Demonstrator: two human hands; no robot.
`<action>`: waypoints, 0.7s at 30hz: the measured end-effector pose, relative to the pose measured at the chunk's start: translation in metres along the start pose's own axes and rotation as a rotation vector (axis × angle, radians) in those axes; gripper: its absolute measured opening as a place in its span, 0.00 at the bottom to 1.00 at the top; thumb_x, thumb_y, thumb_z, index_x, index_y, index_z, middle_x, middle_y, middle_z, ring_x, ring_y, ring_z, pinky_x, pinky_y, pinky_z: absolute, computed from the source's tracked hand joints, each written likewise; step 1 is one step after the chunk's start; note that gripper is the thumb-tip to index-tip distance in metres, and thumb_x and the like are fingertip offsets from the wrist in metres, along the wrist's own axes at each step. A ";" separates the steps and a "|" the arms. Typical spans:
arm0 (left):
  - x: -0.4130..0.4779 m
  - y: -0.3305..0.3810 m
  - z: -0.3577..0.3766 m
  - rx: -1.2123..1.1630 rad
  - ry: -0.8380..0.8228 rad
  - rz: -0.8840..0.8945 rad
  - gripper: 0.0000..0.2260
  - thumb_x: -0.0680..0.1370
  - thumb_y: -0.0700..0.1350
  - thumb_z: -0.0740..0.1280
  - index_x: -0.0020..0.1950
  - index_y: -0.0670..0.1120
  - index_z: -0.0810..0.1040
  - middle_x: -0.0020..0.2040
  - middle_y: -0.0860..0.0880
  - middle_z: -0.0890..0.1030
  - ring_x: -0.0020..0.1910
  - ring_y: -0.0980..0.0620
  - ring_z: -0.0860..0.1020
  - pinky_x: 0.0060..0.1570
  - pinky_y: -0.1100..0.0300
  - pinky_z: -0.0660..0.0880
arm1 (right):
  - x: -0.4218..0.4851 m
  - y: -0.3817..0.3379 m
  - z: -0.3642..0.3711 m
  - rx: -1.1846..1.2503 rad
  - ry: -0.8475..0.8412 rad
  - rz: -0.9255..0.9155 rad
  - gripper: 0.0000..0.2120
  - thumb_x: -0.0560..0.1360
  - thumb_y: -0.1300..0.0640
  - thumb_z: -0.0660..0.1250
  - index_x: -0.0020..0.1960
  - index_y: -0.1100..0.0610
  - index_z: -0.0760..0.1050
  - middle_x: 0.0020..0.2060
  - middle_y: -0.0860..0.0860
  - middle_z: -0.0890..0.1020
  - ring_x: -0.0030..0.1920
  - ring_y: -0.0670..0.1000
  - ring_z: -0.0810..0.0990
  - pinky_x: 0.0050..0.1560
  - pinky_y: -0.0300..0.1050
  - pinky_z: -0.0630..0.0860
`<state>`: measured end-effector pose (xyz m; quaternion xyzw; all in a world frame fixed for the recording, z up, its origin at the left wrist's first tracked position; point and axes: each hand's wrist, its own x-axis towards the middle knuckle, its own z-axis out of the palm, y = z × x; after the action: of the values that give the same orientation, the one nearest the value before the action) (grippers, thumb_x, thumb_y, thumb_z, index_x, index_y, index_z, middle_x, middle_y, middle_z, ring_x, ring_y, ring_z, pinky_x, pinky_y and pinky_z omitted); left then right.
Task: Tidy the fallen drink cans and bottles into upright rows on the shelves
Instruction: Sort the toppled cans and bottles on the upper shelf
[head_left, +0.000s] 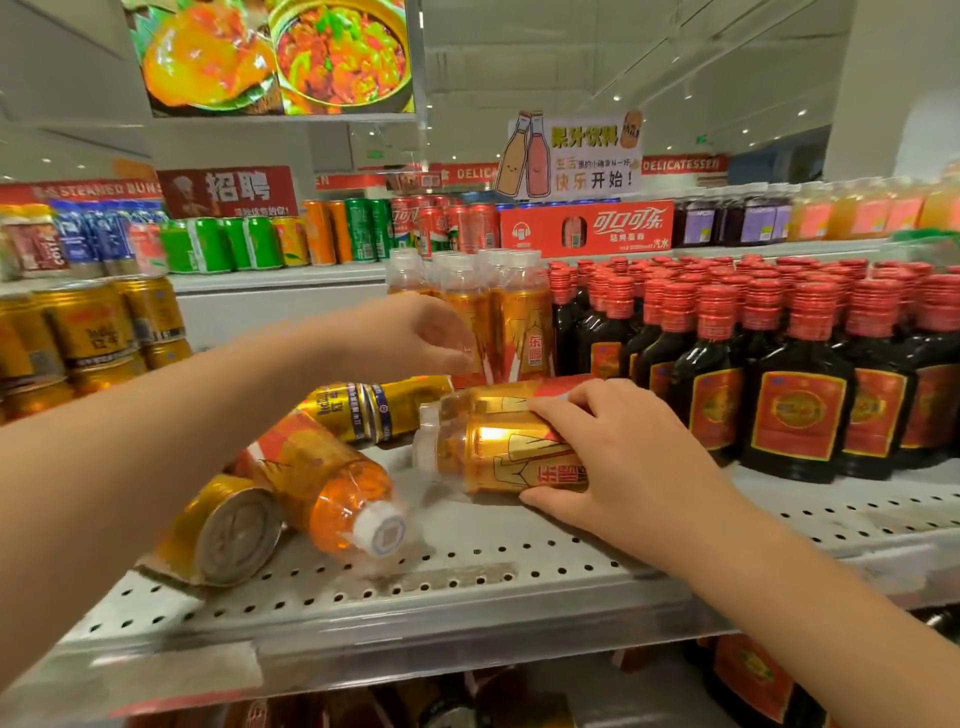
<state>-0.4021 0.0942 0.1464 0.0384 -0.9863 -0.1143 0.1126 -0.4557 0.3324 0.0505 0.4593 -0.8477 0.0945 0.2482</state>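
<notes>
Now your right hand (618, 462), a little right of the frame's middle, grips a lying orange bottle (493, 457) round its label. The fingers are over the top and the thumb is low near the shelf; the bottle's cap points to the left.

Your left hand (415, 332) is higher, at the centre, well apart from the right one. Its fingers are curled downward against the upright orange bottles (522, 317); whether it holds one of them cannot be told from this view.

Just behind the gripped bottle a second lying bottle (498, 393) touches it. To the right of your right hand the dark bottles (800, 395) with red caps stand in tight rows, near your knuckles.

To the left, a fallen bottle (322, 478) points its white cap toward you, and between it and the gripped bottle is a narrow bare gap. A fallen gold can (228, 530) lies against it at lower left, with its end close to the front edge. Two more gold cans (363, 408) lie on their sides behind.

The perforated shelf (519, 571) shows a bare strip in front of your right hand, all along the front edge.
</notes>
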 end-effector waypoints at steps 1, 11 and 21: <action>-0.014 -0.007 -0.007 -0.009 0.038 -0.005 0.15 0.79 0.57 0.69 0.64 0.54 0.80 0.57 0.58 0.82 0.55 0.60 0.80 0.59 0.58 0.78 | 0.003 -0.002 0.002 0.004 -0.002 0.003 0.37 0.72 0.29 0.64 0.75 0.45 0.65 0.60 0.47 0.74 0.60 0.49 0.70 0.62 0.45 0.71; -0.144 -0.035 0.000 0.177 0.191 -0.049 0.15 0.78 0.64 0.61 0.59 0.61 0.79 0.52 0.62 0.80 0.49 0.69 0.75 0.43 0.71 0.69 | 0.017 -0.007 0.011 0.024 -0.062 0.004 0.41 0.70 0.26 0.61 0.77 0.44 0.60 0.69 0.45 0.69 0.69 0.50 0.67 0.73 0.53 0.63; -0.200 -0.053 0.010 0.144 0.250 -0.066 0.19 0.79 0.68 0.58 0.66 0.63 0.75 0.62 0.67 0.74 0.61 0.67 0.73 0.60 0.67 0.71 | 0.005 -0.113 -0.011 0.539 0.107 -0.166 0.30 0.76 0.26 0.54 0.72 0.39 0.66 0.63 0.34 0.71 0.63 0.37 0.69 0.59 0.33 0.68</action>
<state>-0.2072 0.0653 0.0819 0.0925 -0.9684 -0.0414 0.2277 -0.3611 0.2693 0.0552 0.5708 -0.7372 0.3198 0.1687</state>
